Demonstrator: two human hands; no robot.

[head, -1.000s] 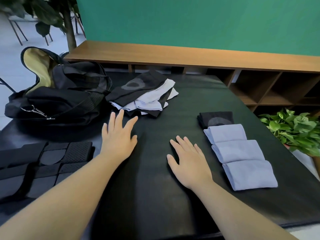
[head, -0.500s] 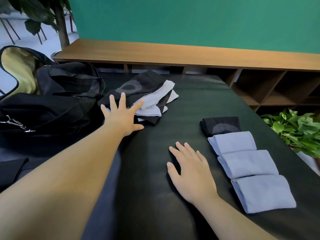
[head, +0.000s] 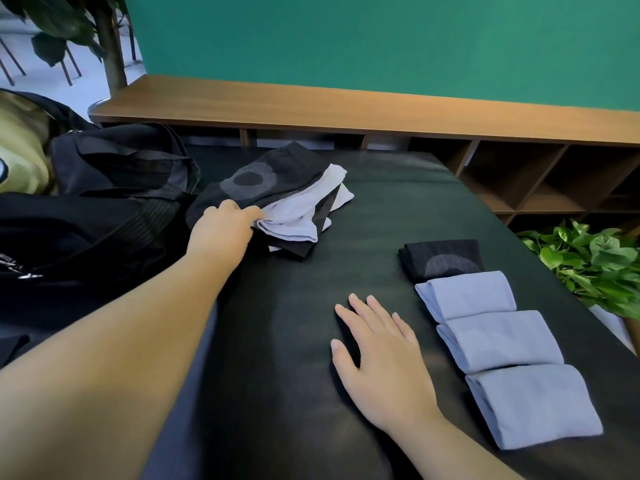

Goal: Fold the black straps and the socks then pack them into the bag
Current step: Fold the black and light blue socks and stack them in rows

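The black bag [head: 104, 216] lies at the far left of the black table [head: 277, 358], its mouth gaping toward the upper left with a yellowish lining showing. Just right of the bag sits the loose pile of socks [head: 277, 199], black ones with a grey ring pattern on top and pale blue ones fanning out beneath, touching the bag's edge or nearly so. The left hand [head: 225, 226] reaches across to the near left edge of that pile, its fingers curled round a bunched pale blue sock [head: 294, 220], pinching the cloth at its end. Right of the pile and nearer the person, the right hand [head: 377, 355] rests flat on the table, fingers straight and slightly spread, holding nothing. Just right of that hand runs a row of folded socks [head: 498, 344]: one black pair farthest from the person, then three pale blue pairs, each overlapping the next. Beyond the table a wooden shelf unit [head: 381, 112] stands against a green wall [head: 381, 39], and a leafy plant [head: 588, 265] shows right of the folded row. Whether the black straps lie anywhere here cannot be told.
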